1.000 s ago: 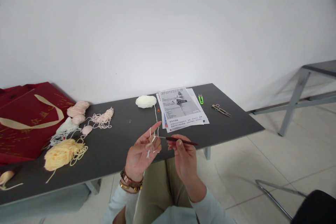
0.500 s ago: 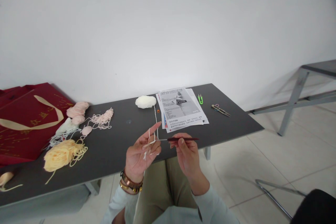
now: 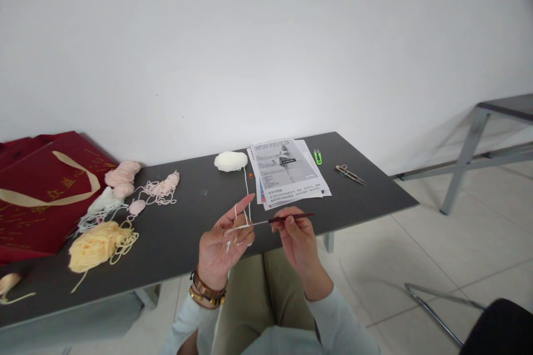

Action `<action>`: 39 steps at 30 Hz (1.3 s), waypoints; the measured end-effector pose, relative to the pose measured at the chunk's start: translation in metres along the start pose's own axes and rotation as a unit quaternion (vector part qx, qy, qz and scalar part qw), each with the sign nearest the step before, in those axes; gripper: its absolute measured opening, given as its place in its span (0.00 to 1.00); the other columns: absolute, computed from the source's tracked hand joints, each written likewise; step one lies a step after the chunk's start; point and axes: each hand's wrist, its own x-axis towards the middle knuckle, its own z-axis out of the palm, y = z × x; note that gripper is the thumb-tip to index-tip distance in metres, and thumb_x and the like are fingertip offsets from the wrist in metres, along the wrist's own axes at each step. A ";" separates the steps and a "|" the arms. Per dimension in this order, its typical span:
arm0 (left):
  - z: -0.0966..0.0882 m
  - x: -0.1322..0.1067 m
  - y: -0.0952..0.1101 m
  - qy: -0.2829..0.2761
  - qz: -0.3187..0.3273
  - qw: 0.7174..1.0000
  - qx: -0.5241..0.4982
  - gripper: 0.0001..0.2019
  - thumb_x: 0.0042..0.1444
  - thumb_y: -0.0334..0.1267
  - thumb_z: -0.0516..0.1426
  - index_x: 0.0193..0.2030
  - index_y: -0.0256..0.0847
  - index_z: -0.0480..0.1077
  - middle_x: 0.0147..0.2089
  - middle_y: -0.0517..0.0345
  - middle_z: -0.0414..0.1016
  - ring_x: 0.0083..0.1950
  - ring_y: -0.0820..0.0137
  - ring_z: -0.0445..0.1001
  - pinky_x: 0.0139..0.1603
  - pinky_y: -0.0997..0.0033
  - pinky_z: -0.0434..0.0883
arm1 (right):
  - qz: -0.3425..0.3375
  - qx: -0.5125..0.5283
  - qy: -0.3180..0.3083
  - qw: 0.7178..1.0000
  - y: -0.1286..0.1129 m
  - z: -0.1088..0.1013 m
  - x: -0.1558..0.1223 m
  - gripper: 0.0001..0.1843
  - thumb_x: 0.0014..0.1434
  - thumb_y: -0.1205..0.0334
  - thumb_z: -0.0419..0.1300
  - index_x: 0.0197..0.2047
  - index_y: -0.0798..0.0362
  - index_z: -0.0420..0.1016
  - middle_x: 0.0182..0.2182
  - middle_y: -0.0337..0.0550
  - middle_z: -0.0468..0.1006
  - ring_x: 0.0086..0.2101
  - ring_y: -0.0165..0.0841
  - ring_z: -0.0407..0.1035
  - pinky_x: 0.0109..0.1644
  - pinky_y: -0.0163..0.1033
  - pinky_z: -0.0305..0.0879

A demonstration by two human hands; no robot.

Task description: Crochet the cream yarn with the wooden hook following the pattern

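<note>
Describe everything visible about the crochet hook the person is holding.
The crochet hook is a thin, straight stick with a dark reddish handle and a pale, metal-looking shaft toward its tip. It lies nearly level, handle end slightly higher, above the near edge of the dark table. The right hand pinches the handle; the tip points left into the white yarn looped over the left hand.

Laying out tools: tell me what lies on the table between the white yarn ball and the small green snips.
In the head view, a stack of printed paper sheets lies between the white yarn ball and the small green snips.
</note>
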 end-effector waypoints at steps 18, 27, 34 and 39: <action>0.000 0.000 -0.012 -0.016 0.022 0.973 0.230 0.33 0.50 0.27 0.62 0.63 0.44 0.62 0.31 0.60 0.69 0.31 0.76 0.68 0.35 0.75 0.66 | 0.152 0.107 0.052 0.981 0.003 0.022 -0.003 0.10 0.53 0.60 0.67 0.35 0.57 0.78 0.25 0.40 0.80 0.24 0.24 0.71 0.30 0.28 0.72; -0.010 0.006 -0.008 -0.015 0.006 0.977 0.215 0.34 0.48 0.26 0.62 0.64 0.42 0.61 0.28 0.61 0.69 0.29 0.76 0.67 0.33 0.76 0.65 | 0.164 0.114 0.025 0.980 0.004 0.010 -0.002 0.08 0.54 0.62 0.65 0.33 0.60 0.78 0.25 0.42 0.79 0.24 0.24 0.71 0.28 0.27 0.68; -0.003 0.000 -0.009 -0.047 -0.022 0.972 0.231 0.38 0.50 0.27 0.62 0.67 0.46 0.55 0.27 0.62 0.69 0.29 0.75 0.69 0.32 0.76 0.65 | 0.173 0.122 0.041 0.977 0.008 0.013 -0.004 0.08 0.54 0.62 0.65 0.35 0.58 0.78 0.26 0.42 0.79 0.25 0.24 0.71 0.30 0.27 0.70; -0.003 -0.001 -0.006 -0.028 -0.011 0.959 0.280 0.37 0.52 0.30 0.61 0.68 0.46 0.53 0.29 0.61 0.69 0.31 0.75 0.68 0.35 0.75 0.64 | 0.172 0.121 0.042 0.977 0.006 0.013 -0.004 0.08 0.54 0.62 0.65 0.34 0.59 0.78 0.25 0.42 0.79 0.24 0.24 0.70 0.29 0.28 0.69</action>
